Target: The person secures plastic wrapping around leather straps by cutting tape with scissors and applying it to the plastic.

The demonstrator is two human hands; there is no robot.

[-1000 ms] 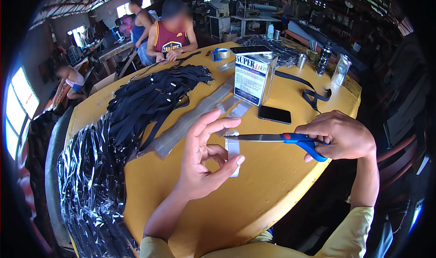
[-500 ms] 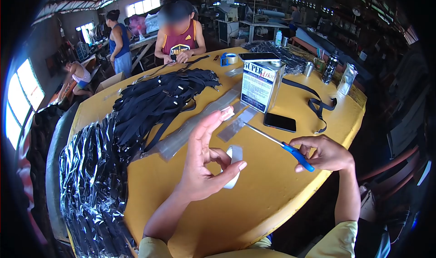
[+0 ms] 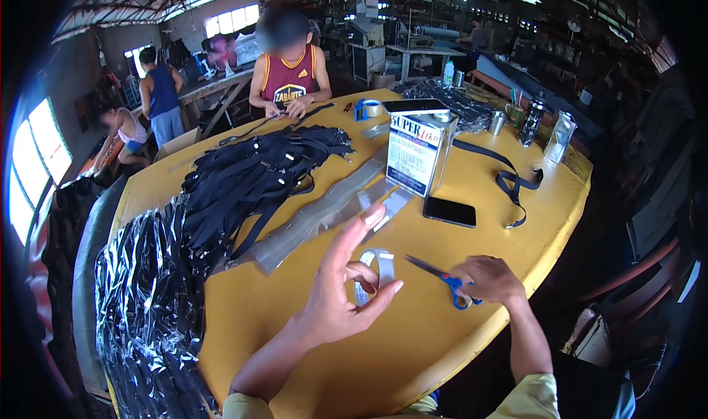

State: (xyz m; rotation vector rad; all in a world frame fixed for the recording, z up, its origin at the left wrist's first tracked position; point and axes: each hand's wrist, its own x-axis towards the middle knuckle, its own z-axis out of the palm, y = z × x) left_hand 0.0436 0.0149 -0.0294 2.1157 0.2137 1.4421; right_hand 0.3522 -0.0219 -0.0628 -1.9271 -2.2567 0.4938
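Note:
My left hand (image 3: 335, 297) is raised over the table, its thumb and curled fingers holding a small roll of whitish label ribbon (image 3: 386, 268). The index finger points up with a tiny white piece (image 3: 375, 216) at its tip. To the right, my right hand (image 3: 487, 277), slightly blurred, is low over the tabletop with its fingers on the blue handles of a pair of scissors (image 3: 456, 290). The scissors' dark blades point up and left, toward the roll. Some of the handle is hidden under the fingers.
On the yellow table (image 3: 295, 367) lie a heap of black straps (image 3: 251, 168), plastic-wrapped bundles (image 3: 147, 308), clear plastic strips (image 3: 302, 224), a phone (image 3: 450, 212) and a tin (image 3: 417, 154). Tumblers (image 3: 531, 124) stand at the right. A co-worker (image 3: 291, 80) handles a strap across the table.
My right hand has lowered and moved left with the scissors, whose handle loops now show spread. My left hand stays raised with the roll, shifted slightly. A standing person at the back has turned away.

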